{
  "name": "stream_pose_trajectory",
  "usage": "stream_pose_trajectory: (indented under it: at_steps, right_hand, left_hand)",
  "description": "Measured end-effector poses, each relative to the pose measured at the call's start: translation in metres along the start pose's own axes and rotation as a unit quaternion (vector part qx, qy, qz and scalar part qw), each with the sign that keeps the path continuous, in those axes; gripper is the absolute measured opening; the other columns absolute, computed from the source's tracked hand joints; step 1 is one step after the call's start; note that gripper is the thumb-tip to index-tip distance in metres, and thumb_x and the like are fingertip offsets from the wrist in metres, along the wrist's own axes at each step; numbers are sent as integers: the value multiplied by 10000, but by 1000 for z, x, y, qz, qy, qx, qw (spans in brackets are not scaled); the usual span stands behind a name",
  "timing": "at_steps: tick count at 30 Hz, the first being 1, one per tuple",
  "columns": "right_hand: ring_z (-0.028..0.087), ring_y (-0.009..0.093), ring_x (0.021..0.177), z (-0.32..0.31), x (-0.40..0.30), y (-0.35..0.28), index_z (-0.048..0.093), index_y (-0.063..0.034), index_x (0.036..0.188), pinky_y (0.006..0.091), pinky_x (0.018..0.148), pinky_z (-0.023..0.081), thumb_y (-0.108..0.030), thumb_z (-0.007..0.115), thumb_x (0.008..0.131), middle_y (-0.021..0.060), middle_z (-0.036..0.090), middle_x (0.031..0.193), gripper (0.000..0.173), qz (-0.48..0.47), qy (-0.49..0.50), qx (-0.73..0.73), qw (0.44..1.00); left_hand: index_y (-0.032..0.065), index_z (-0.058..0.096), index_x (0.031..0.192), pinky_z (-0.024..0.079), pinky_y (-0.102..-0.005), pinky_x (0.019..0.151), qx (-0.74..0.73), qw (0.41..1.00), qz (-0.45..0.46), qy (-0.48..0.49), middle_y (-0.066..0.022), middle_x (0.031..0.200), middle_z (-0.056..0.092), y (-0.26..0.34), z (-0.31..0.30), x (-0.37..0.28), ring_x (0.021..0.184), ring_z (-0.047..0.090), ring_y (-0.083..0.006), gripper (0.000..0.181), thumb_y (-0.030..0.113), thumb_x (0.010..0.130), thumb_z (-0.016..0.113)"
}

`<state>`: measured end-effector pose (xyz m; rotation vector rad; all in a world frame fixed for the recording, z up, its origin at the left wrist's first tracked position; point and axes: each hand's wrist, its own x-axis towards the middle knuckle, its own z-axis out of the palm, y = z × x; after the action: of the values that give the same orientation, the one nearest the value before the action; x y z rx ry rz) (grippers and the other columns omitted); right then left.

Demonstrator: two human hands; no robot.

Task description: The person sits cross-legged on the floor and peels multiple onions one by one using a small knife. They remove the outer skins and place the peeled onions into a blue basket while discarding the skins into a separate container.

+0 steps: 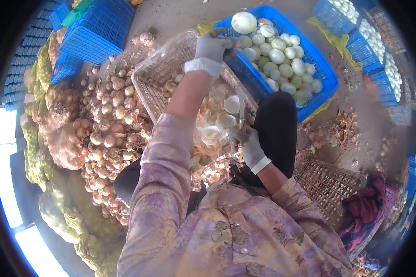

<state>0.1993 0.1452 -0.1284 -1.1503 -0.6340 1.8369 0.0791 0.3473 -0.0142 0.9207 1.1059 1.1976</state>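
My left hand [213,46], in a pale grey glove, reaches over the near left corner of a blue plastic crate [318,69]. Its fingers are apart. A large peeled white onion [243,23] shows just beyond the fingertips, above the crate's far left side; whether it rests on anything cannot be told. Peeled onions [276,56] fill much of the crate. My right hand [247,143], gloved too, is closed around the handle of a small knife [241,110] by my right knee, blade pointing away from me. Loose onion skins [209,130] lie beneath and beside it.
A worn plastic crate [145,74] holding skins stands between my knees and the blue crate. Unpeeled onions [106,138] are heaped at left beside mesh sacks [67,138]. Blue crates [93,31] stand upper left; crates of peeled onions [374,45] line the right. Another crate [329,187] sits at lower right.
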Motion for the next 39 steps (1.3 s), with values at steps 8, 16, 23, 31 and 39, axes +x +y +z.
stream_pose_trajectory:
  at_steps: [8,16,23,31,39]
  right_hand:
    - [505,50,571,7,0,-7,661,-29,1055,231,479,396,-288,658,950,-40,560,726,280,41,6,-72,997]
    - [586,66,805,59,17,-52,547,-34,1321,218,621,455,-557,555,974,7,641,925,628,4,-142,-156,977]
    - [623,136,916,67,35,-88,417,-41,1399,344,819,502,-503,581,973,54,678,987,649,-105,-229,-415,874]
    - [687,319,815,8,147,-178,610,-105,1186,421,718,521,-236,682,842,127,695,841,375,-182,-106,-809,549]
    - [636,349,955,-153,353,-273,602,-127,1083,477,793,489,-463,666,863,146,678,978,406,-248,192,-812,492]
  left_hand:
    - [16,517,1367,505,-371,917,457,862,217,-26,-144,1100,650,-38,-79,-103,1047,620,-268,635,68,766,712]
    - [31,523,1257,539,-326,812,273,961,14,-45,-106,1048,648,-49,-81,-189,967,636,-237,454,17,832,683]
    - [-53,519,1300,556,-284,795,-62,987,-146,5,-83,1070,646,-53,-95,-143,894,659,-165,491,33,838,663]
    - [-32,541,1182,557,-318,699,-2,985,-11,170,-113,953,641,-33,-129,-108,828,658,-231,280,86,928,550]
    - [-27,522,1213,559,-352,761,-142,943,-204,222,-125,1009,645,-32,-116,-76,873,662,-234,331,101,925,623]
